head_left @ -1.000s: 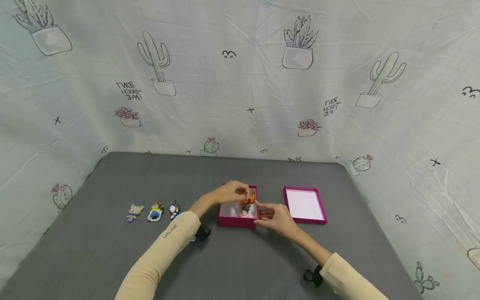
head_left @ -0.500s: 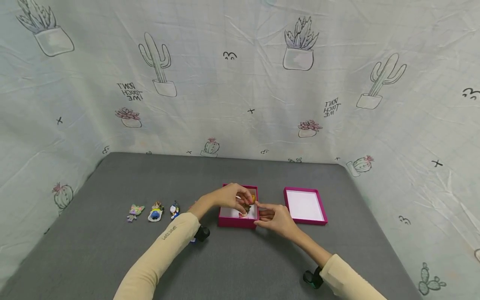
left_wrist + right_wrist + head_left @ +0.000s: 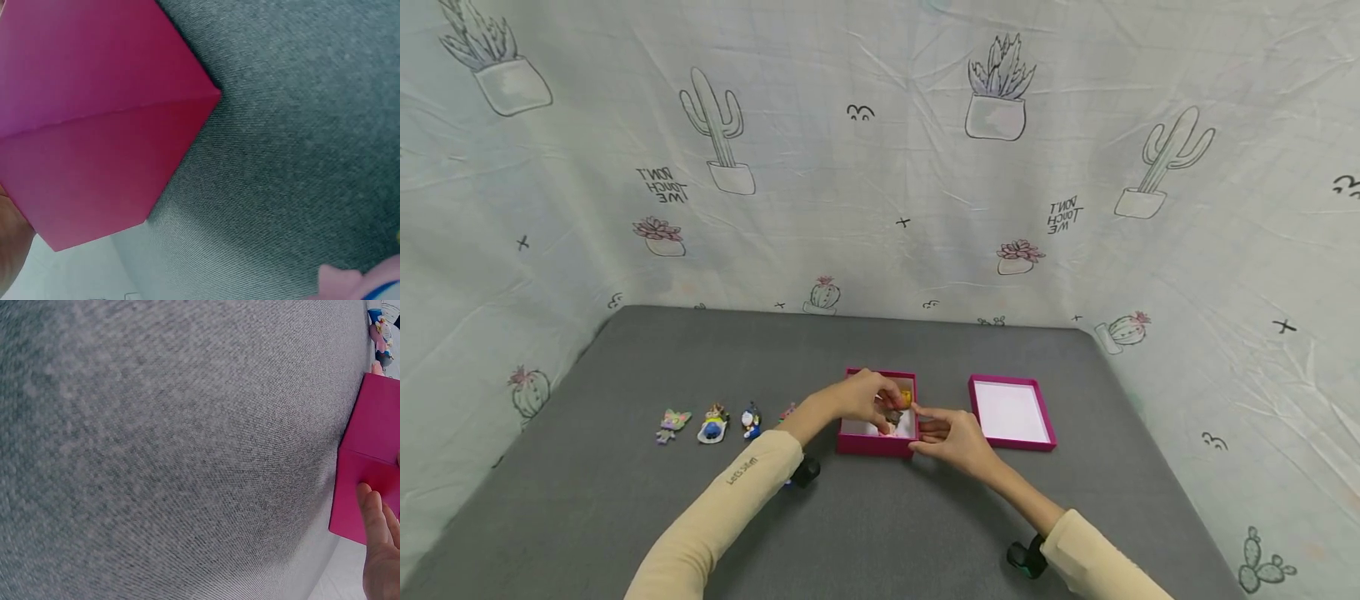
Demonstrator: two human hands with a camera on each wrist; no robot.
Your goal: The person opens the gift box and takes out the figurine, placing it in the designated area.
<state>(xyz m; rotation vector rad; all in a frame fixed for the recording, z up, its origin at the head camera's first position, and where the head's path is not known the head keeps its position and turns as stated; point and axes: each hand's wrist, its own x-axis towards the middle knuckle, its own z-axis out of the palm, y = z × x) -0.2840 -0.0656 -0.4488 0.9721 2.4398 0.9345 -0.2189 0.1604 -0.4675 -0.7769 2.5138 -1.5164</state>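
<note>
A magenta box (image 3: pixel 874 447) with a white inside stands at mid-table. My left hand (image 3: pixel 861 395) reaches over its far-left rim, thumb and fingers curled about a small brown-and-pink figurine (image 3: pixel 892 417) that they partly hide. Behind it in the box is a yellow figurine (image 3: pixel 907 398). On the other side my right hand (image 3: pixel 955 438) holds the box's right end, thumb by the front corner and fingers along the side wall. The right wrist view shows these fingers (image 3: pixel 374 515) against the wall. In the left wrist view, box walls (image 3: pixel 94 162) fill the upper left.
The shallow magenta lid (image 3: pixel 1011 408) lies inside up on the right. To the left are several figurines: a pink-eared one (image 3: pixel 672 425), one with a blue middle (image 3: pixel 712 423), a blue-and-white one (image 3: pixel 751 421). A pink figurine (image 3: pixel 787 410) is half behind the left arm.
My left hand has come off the yellow figurine, shifting slightly toward me, and its fingers have closed about the brown-and-pink figurine. The right hand keeps its place on the box.
</note>
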